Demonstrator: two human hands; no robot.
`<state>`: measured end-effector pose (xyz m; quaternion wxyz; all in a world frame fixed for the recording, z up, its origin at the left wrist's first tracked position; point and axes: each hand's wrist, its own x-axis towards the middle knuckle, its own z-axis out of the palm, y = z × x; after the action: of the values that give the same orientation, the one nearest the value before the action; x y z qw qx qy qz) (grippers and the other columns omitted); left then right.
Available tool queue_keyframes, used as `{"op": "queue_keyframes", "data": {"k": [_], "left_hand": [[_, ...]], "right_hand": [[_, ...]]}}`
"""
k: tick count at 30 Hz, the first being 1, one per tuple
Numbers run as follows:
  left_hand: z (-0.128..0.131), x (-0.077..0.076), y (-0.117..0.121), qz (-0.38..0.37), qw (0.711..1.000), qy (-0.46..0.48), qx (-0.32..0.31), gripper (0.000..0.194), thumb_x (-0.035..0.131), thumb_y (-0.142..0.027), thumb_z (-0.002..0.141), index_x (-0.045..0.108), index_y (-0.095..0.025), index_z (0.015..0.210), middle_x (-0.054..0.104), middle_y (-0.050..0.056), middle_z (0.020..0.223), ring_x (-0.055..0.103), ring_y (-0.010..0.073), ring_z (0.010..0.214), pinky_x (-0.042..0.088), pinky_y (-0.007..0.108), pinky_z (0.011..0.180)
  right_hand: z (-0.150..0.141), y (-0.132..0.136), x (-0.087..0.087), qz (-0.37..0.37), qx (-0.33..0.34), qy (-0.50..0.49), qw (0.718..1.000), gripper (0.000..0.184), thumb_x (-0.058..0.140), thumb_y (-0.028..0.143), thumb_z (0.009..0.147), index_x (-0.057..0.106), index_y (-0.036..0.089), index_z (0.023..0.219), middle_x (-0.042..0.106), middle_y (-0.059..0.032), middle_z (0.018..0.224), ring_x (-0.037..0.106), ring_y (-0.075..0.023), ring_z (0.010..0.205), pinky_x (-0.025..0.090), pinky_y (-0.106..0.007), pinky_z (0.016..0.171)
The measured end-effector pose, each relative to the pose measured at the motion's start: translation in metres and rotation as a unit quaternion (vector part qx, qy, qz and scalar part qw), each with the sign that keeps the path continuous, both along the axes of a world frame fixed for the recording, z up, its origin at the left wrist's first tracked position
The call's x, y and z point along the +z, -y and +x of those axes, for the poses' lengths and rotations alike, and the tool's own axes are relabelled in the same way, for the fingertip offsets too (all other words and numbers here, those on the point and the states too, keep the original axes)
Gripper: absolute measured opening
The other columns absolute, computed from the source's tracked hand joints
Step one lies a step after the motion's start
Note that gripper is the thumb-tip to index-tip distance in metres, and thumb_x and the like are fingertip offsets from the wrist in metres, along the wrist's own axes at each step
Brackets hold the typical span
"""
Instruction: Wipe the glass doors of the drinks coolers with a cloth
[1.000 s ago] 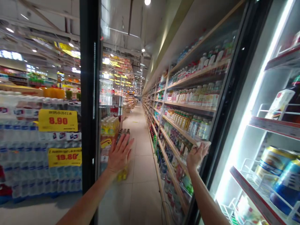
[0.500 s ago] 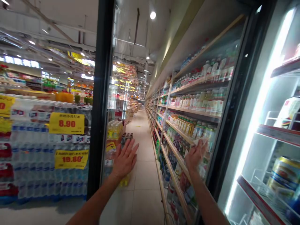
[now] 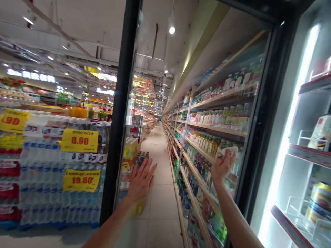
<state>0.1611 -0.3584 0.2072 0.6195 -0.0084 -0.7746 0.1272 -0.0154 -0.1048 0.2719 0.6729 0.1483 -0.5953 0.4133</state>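
Observation:
My left hand (image 3: 141, 181) lies flat with fingers spread against the glass door (image 3: 157, 203), towards its left side. On the right side of the same pane, my right hand (image 3: 222, 168) presses a crumpled white cloth (image 3: 226, 151) to the glass, its fingers bent over the cloth. The door stands open in a black frame (image 3: 117, 113). Bottles on long shelves (image 3: 217, 125) show in the pane behind my right hand; whether I see them through the glass or mirrored in it, I cannot tell.
On the right is a lit refrigerator with wire-fronted shelves (image 3: 309, 151), a carton (image 3: 320, 132) and a gold can (image 3: 319, 203). Stacked packs of bottled water (image 3: 43, 179) with yellow price signs (image 3: 80, 140) stand left of the door. A tiled aisle (image 3: 157, 165) shows in the pane.
My right hand has shifted slightly up the glass with the cloth. My left hand keeps about the same place on the pane. The whole view has tilted a little upward.

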Motion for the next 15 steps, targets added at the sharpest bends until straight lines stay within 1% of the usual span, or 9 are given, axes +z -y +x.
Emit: {"op": "queue_keyframes", "data": {"k": [1,2,4,6,8,9,11,13,15], "left_hand": [[-0.001,0.000,0.000,0.003,1.000,-0.003,-0.002,0.053,0.049,-0.023,0.081,0.037,-0.026,0.132,0.047,0.007,0.132,0.026,0.0190,0.133,0.014,0.042,0.111],[-0.002,-0.001,0.001,0.006,1.000,-0.005,-0.005,0.053,0.050,-0.024,0.081,0.037,-0.026,0.132,0.047,0.006,0.133,0.026,0.0189,0.133,0.014,0.042,0.111],[-0.002,-0.002,0.004,0.005,1.000,-0.009,-0.009,0.052,0.049,-0.024,0.081,0.038,-0.026,0.132,0.047,0.006,0.133,0.027,0.0188,0.133,0.013,0.042,0.111],[0.002,-0.001,0.006,-0.004,1.000,-0.008,-0.013,0.051,0.049,-0.022,0.082,0.038,-0.026,0.131,0.048,0.006,0.132,0.027,0.0186,0.132,0.013,0.042,0.111],[0.008,0.004,0.002,-0.006,1.000,-0.006,-0.020,0.052,0.047,-0.018,0.082,0.036,-0.024,0.133,0.047,0.007,0.132,0.028,0.0186,0.132,0.016,0.042,0.111],[0.011,0.007,-0.003,0.002,0.999,-0.014,-0.029,0.054,0.046,-0.016,0.082,0.033,-0.022,0.134,0.046,0.009,0.133,0.027,0.0192,0.132,0.017,0.043,0.110],[0.013,0.018,-0.020,0.016,0.997,-0.033,-0.063,0.057,0.043,-0.014,0.083,0.026,-0.019,0.137,0.042,0.012,0.136,0.027,0.0207,0.133,0.022,0.046,0.109],[0.006,0.032,-0.041,-0.002,0.993,-0.035,-0.115,0.056,0.040,-0.017,0.085,0.023,-0.015,0.138,0.040,0.014,0.137,0.027,0.0213,0.133,0.028,0.045,0.106],[-0.009,0.044,-0.061,-0.038,0.989,-0.018,-0.139,0.052,0.039,-0.021,0.086,0.026,-0.012,0.136,0.042,0.014,0.136,0.028,0.0204,0.132,0.034,0.041,0.104]], "right_hand": [[0.003,0.005,0.004,-0.008,0.002,0.005,1.000,0.050,0.034,0.015,0.084,0.036,0.015,0.134,0.024,-0.0156,0.146,0.019,-0.0303,0.135,0.023,-0.059,0.103],[0.012,0.016,0.005,0.026,0.012,-0.001,1.000,0.051,0.035,0.016,0.084,0.035,0.016,0.135,0.023,-0.0147,0.146,0.018,-0.0303,0.135,0.022,-0.059,0.104],[0.039,0.045,-0.003,0.183,0.054,-0.031,0.981,0.052,0.037,0.017,0.085,0.032,0.020,0.137,0.025,-0.0110,0.146,0.015,-0.0286,0.137,0.021,-0.057,0.105],[0.068,0.073,-0.016,0.352,0.114,-0.054,0.928,0.053,0.039,0.023,0.085,0.030,0.022,0.137,0.027,-0.0085,0.146,0.014,-0.0281,0.137,0.020,-0.056,0.106],[0.088,0.087,-0.026,0.432,0.172,-0.059,0.883,0.054,0.035,0.028,0.086,0.026,0.021,0.139,0.028,-0.0083,0.145,0.016,-0.0266,0.137,0.020,-0.055,0.107],[0.094,0.090,-0.028,0.439,0.199,-0.054,0.874,0.054,0.030,0.030,0.088,0.023,0.019,0.140,0.029,-0.0086,0.145,0.016,-0.0253,0.137,0.020,-0.054,0.108],[0.099,0.090,-0.031,0.413,0.254,-0.032,0.874,0.054,0.021,0.031,0.090,0.016,0.016,0.141,0.029,-0.0090,0.145,0.017,-0.0231,0.136,0.021,-0.050,0.109],[0.100,0.087,-0.031,0.363,0.317,-0.001,0.876,0.055,0.017,0.032,0.090,0.013,0.015,0.142,0.030,-0.0094,0.145,0.021,-0.0215,0.136,0.025,-0.046,0.109],[0.098,0.083,-0.029,0.289,0.371,0.026,0.882,0.054,0.015,0.029,0.090,0.011,0.015,0.142,0.031,-0.0104,0.144,0.028,-0.0197,0.133,0.033,-0.041,0.106]]}}
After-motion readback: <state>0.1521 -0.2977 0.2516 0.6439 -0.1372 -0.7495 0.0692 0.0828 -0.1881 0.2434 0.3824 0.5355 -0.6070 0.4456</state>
